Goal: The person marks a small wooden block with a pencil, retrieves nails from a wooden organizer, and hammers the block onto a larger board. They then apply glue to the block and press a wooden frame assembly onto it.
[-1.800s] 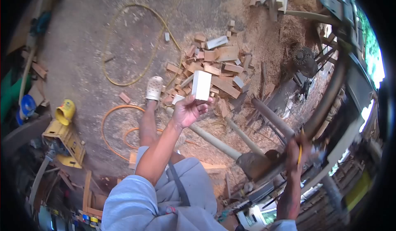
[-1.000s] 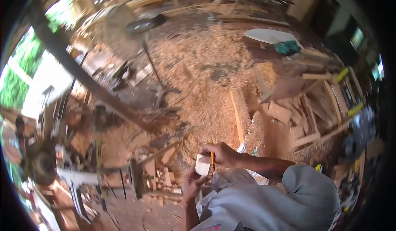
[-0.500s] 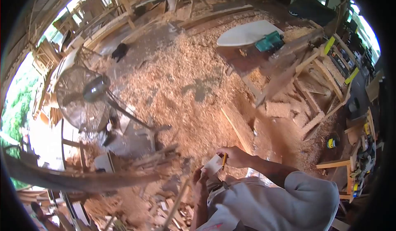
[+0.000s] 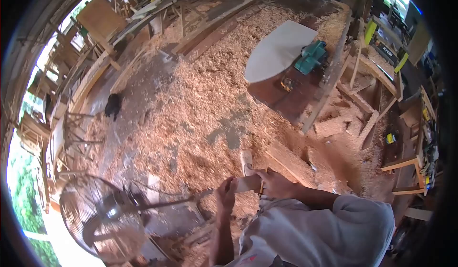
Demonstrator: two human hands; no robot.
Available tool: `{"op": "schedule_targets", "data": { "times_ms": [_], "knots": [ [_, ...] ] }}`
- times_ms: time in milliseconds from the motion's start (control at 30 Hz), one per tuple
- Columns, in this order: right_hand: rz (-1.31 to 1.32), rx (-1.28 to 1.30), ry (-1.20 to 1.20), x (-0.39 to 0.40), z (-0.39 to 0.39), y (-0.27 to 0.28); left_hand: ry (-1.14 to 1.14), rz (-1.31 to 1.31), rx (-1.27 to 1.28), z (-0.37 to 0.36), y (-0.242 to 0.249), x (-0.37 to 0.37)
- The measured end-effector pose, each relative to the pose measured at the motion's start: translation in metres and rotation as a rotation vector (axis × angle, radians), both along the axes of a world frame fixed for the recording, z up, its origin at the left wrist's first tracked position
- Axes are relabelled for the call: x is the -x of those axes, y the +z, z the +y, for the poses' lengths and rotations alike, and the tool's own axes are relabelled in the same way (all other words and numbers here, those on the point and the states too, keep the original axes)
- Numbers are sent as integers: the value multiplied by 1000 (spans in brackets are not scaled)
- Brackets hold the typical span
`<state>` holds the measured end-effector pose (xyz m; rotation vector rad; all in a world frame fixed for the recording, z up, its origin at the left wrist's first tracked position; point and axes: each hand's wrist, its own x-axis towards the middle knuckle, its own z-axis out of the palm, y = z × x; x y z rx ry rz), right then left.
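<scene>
My left hand (image 4: 226, 190) is closed on the left end of a small pale flat piece (image 4: 247, 184), held in front of my body. At the other end of the piece is my right hand (image 4: 277, 183), its fingers wrapped round a yellow pencil (image 4: 261, 186) and touching the piece. A foot in a light shoe (image 4: 246, 159) shows just beyond my hands. Wood shavings (image 4: 205, 100) lie across the floor around it.
A pedestal fan (image 4: 102, 212) stands at the lower left. Ahead is a table with a white board (image 4: 281, 50) and a green machine (image 4: 311, 57). Timber frames (image 4: 377, 76) stand on the right, and a black animal-like shape (image 4: 112, 106) lies on the left.
The view has turned and moved, so the fan sits lower and the table larger. My hands now hold the pale piece level between them, and a foot has come into view.
</scene>
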<state>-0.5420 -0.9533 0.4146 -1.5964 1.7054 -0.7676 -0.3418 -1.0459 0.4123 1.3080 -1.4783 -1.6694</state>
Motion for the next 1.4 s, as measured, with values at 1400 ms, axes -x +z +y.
{"op": "schedule_targets", "data": {
  "times_ms": [1400],
  "knots": [
    [284, -304, -1334, 607, -410, -111, -1309, -87, 44, -637, -115, 648]
  ]
}}
